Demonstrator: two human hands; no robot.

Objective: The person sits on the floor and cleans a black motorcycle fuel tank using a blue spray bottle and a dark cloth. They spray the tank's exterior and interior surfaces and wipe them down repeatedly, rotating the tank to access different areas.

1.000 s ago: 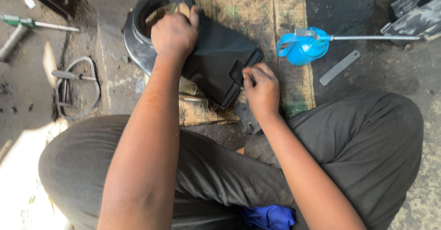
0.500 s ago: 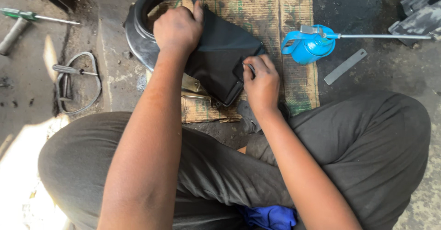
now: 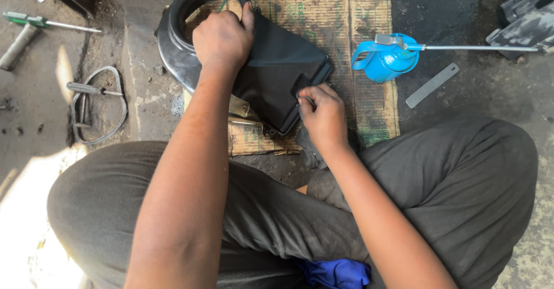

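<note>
So the left hand (image 3: pixel 222 38) is clamped down over the top end of a black plastic cover (image 3: pixel 277 75), fingers curled over its edge right where it meets a round metal ring (image 3: pixel 179 47). The right hand (image 3: pixel 323 116) is pinched shut on the cover's lower corner, thumb and fingertips nipping a small tab there. The cover lies slanted between both hands on a worn piece of cardboard (image 3: pixel 358 64) on the floor. Just past the right hand sits a blue oil can (image 3: pixel 386 61) with a long thin spout, a flat metal strip (image 3: pixel 431 85) beside it. Off beyond the left hand: a wire loop (image 3: pixel 98 107) and a green-handled screwdriver (image 3: pixel 40 22).
</note>
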